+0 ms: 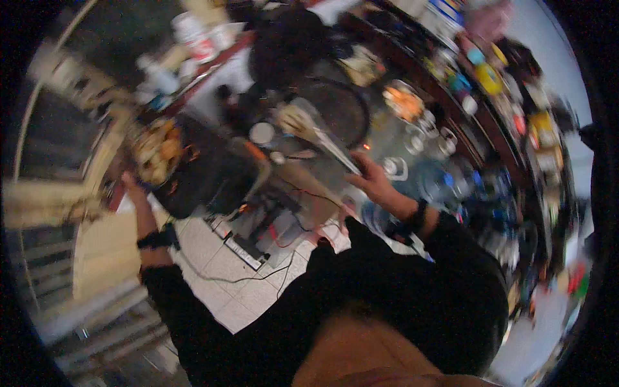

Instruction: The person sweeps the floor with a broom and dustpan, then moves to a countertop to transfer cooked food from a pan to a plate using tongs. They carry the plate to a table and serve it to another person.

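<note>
My right hand [376, 183] grips the handle of a long metal kitchen utensil [333, 145]. Its broad, pale end points up and left, beside a round dark pan [338, 109]. Blur hides whether it is tongs or a turner. At the left, my left hand [135, 188] holds the near edge of a bowl [147, 181] filled with pale and golden pieces of food [158, 150]. Most of the fingers on that side are hidden or smeared. A dark boxy object [213, 169] lies just right of the bowl.
A bowl of orange food [404, 102] and a white mug [395, 168] stand beyond my right hand. A small white round item [261, 132] lies near the pan. Cables cross the tiled floor [242, 290] by a power strip [244, 252]. Cluttered shelves [498, 106] line the right.
</note>
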Action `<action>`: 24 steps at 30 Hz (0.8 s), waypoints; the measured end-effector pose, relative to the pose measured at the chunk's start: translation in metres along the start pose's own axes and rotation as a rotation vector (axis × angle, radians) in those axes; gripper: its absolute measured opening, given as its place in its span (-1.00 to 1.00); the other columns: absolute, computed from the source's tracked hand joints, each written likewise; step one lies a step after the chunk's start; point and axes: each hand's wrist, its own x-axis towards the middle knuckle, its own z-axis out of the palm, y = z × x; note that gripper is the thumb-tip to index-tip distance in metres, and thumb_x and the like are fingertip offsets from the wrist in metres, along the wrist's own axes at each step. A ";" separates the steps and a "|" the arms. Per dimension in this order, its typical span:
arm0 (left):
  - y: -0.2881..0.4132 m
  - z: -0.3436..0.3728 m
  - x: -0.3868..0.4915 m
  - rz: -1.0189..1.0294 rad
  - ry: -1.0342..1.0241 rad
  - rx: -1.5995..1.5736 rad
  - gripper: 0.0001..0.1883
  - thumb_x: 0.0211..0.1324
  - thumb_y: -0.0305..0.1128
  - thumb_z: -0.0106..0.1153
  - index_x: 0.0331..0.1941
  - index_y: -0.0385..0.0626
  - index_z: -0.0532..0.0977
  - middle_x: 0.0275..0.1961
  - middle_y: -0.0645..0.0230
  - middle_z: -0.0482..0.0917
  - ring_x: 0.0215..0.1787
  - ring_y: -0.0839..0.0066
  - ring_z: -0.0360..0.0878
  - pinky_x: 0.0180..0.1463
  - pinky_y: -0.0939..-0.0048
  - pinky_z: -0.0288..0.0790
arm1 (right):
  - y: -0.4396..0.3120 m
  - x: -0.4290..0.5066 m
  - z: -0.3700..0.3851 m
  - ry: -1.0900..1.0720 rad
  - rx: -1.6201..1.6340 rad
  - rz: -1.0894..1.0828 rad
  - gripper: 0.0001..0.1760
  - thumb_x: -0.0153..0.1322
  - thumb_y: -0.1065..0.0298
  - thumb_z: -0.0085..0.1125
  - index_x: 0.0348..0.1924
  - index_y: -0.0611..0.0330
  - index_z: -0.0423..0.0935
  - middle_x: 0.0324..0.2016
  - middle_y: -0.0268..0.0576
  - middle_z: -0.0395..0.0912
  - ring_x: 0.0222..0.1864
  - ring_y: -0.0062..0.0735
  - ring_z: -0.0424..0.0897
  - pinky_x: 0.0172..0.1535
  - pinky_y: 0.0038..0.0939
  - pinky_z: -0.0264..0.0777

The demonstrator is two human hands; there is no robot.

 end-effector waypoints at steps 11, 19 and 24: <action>0.039 0.036 -0.054 -0.155 0.293 0.272 -0.33 0.11 0.17 -0.28 0.06 -0.21 0.25 0.04 0.19 0.35 0.01 0.34 0.35 -0.01 0.28 0.28 | 0.042 -0.012 -0.045 0.555 0.649 0.309 -0.68 0.28 0.22 0.09 -0.24 0.20 0.28 -0.65 -0.36 0.27 -0.72 -0.63 0.25 -0.68 -0.56 0.15; 0.120 0.128 -0.192 0.491 0.459 0.632 -0.50 0.14 -0.06 -0.20 0.02 -0.22 0.27 0.04 0.24 0.33 0.10 0.35 0.23 0.10 0.28 0.17 | 0.210 -0.014 -0.135 0.885 0.833 0.867 -0.75 0.24 0.17 -0.05 -0.47 0.20 0.31 -0.73 -0.21 0.31 -0.74 -0.36 0.35 -0.68 -0.37 0.26; 0.060 0.270 -0.277 0.171 0.065 0.827 -0.54 0.17 -0.10 -0.28 0.01 -0.21 0.28 -0.01 0.20 0.36 0.04 0.37 0.29 0.04 0.34 0.21 | 0.246 0.003 -0.148 0.962 0.747 0.703 -0.77 0.25 0.25 -0.01 -0.33 0.19 0.27 -0.66 -0.24 0.33 -0.70 -0.47 0.35 -0.65 -0.44 0.27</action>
